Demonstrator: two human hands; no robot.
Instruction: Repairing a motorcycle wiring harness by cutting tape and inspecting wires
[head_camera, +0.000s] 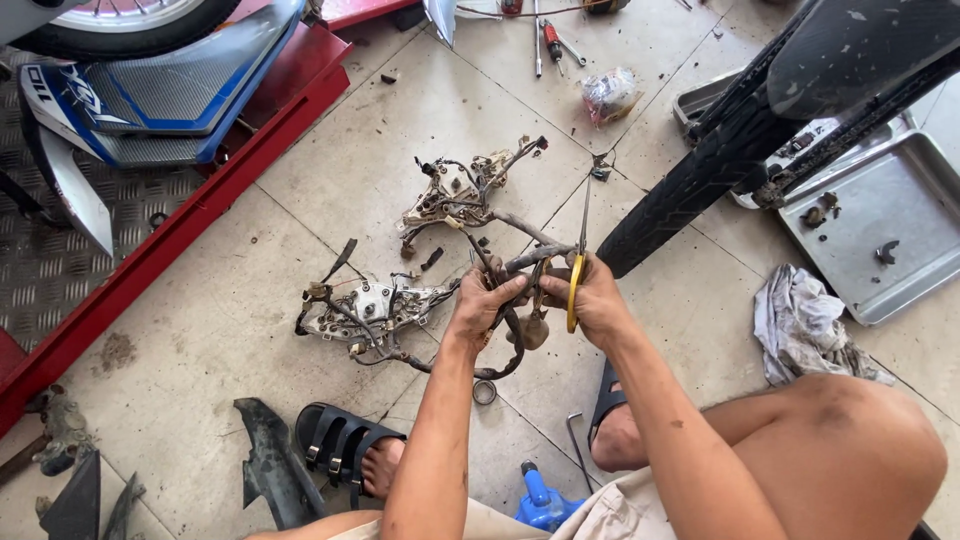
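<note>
Grimy black wiring harness (500, 262) hanging above the tiled floor (250, 300), my left hand (480, 300) gripping its tangled cables, my right hand (597, 298) closing around yellow-handled scissors (577, 265), I'm seeing dusty connector plates (370, 305) just beside, a ribbed rubber tyre (690, 185) near.

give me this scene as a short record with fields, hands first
left hand: left hand grips a bundle of dark wiring harness
right hand: right hand holds yellow-handled scissors, blades pointing up, at the same bundle
harness ends: two pale connector plates and lie on the tiled floor
nearby: black tyre to the right, grey rag, metal tray, blue plastic object between the feet
footwear: black sandals
</note>
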